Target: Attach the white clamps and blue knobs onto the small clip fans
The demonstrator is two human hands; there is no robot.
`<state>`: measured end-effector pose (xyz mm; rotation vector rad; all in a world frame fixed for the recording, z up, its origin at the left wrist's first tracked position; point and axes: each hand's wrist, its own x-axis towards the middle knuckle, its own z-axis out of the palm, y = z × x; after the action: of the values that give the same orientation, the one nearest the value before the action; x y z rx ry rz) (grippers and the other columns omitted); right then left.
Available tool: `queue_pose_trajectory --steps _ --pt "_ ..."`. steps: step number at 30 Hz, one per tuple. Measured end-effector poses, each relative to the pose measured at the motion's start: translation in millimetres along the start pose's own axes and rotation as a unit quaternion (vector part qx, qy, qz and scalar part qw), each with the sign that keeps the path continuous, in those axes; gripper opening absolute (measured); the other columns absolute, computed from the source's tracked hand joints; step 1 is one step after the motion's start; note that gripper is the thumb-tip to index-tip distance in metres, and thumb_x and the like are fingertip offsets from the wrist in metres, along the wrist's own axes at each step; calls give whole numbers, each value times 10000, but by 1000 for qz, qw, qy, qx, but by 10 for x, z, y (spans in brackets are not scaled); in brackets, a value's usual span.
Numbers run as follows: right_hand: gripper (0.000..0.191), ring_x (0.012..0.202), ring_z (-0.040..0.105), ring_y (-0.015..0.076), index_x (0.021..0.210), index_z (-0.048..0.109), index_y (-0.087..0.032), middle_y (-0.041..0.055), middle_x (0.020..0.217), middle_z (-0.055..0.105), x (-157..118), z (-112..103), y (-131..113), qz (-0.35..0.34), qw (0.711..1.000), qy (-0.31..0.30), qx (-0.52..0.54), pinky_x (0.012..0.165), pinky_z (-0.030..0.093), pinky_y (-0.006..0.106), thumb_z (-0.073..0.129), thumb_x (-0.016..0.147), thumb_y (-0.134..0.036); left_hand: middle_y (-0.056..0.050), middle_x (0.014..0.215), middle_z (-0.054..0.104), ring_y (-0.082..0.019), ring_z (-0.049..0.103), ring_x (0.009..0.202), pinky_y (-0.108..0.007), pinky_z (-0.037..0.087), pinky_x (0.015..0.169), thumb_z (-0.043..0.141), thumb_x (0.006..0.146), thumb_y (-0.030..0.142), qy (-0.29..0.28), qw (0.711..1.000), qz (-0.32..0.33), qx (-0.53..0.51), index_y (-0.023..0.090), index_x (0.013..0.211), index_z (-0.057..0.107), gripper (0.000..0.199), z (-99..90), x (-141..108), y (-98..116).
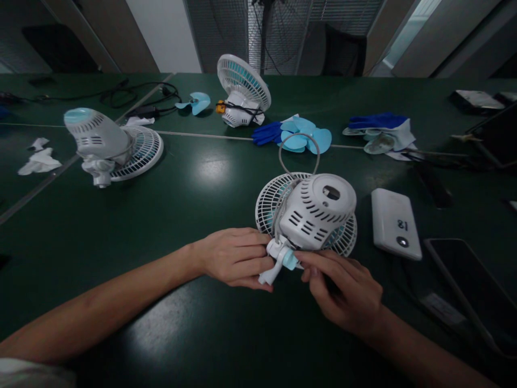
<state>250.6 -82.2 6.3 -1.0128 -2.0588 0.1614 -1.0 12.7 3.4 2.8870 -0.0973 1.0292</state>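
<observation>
White clip-on fan (301, 223) sits between and just beyond the two hands, face down on the dark green table (194, 205), motor housing (335, 202) up. Housing: white plastic, rounded, rows of dark slots round the side, dark oblong opening in the end with a small round hole near it. Grey cord (279, 207) wound round its neck; a grey loop (319, 157) stands up past the far side. White grille (266, 202) spreads out underneath, light blue showing through the bars. White bracket (276, 249) juts toward the person, pale blue knob (290, 259) on it.

Hands apart, one each side of bracket. Left hand (238, 256) closed on bracket's left side, fingertips partly hidden. Right hand (343, 285) has fingertips touching knob; can't tell if it's gripped.

White power bank (396, 223) beyond and right of right hand, dark-screened phone (472, 291) further right. Second clip-on fan (100, 140) beyond left hand, off to the left.
</observation>
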Motion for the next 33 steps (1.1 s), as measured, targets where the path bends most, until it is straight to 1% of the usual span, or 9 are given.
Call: queue_pose_trajectory --steps 5,9,12,16,20,23,25,29,33 --pt "317 686 719 117 1133 679 -186 -4 818 750 20 8 -11 4 1000 13 16 658 588 230 531 890 -45 -93 822 722 -248 716 943 -328 620 768 763 880 406 8 1000 3 0 76 984 673 357 -4 18 1" --pt "298 711 715 122 1107 681 -158 15 831 743 16 -9 -1 -25 999 -3 34 693 592 240 536 878 -33 -89 821 726 -234 721 925 -319 621 771 749 894 408 12 1000 1 5 89 983 678 339 -11 32 1" --pt "338 777 721 135 1162 674 -145 43 917 752 7 -35 19 -64 996 -31 44 721 599 261 541 871 -36 -91 838 730 -236 721 937 -324 622 787 747 896 408 10 1000 1 2 91 1000 679 341 -2 19 0" --pt "385 842 731 150 1220 660 -157 61 1013 758 -11 -46 44 -94 995 -36 26 741 608 283 530 877 -40 -97 854 730 -247 714 953 -334 620 788 760 883 407 6 1000 0 -3 81 1005 670 360 10 5 0" --pt "423 756 727 124 1275 636 -158 31 930 757 -37 -21 41 -41 999 -20 15 715 602 243 534 882 -39 -86 809 717 -242 713 925 -329 616 776 759 883 409 11 1000 1 0 79 985 668 357 0 25 4" --pt "384 745 732 129 1232 658 -183 13 894 759 -48 3 27 3 1000 -7 6 714 602 246 532 892 -57 -84 803 711 -241 710 916 -327 616 773 766 877 409 17 1000 3 2 76 980 665 363 -3 36 6" --pt "351 747 731 128 1189 669 -183 11 887 758 -47 11 21 6 1000 -6 13 729 602 247 533 893 -52 -87 817 713 -246 707 926 -332 617 779 772 870 405 16 1000 4 -1 73 988 663 369 2 31 5" --pt "300 777 722 125 1136 672 -151 28 896 747 -38 7 30 -30 999 -18 27 754 595 249 545 888 -40 -94 831 715 -248 703 938 -339 620 785 766 876 405 15 1000 7 -4 69 999 659 374 18 10 -2" --pt "362 875 722 147 1220 656 -148 68 1048 744 -44 -10 59 -84 995 -50 26 768 600 289 547 889 -48 -94 829 718 -247 704 940 -343 622 788 764 877 404 18 1000 -3 -2 69 1000 660 372 16 8 0"
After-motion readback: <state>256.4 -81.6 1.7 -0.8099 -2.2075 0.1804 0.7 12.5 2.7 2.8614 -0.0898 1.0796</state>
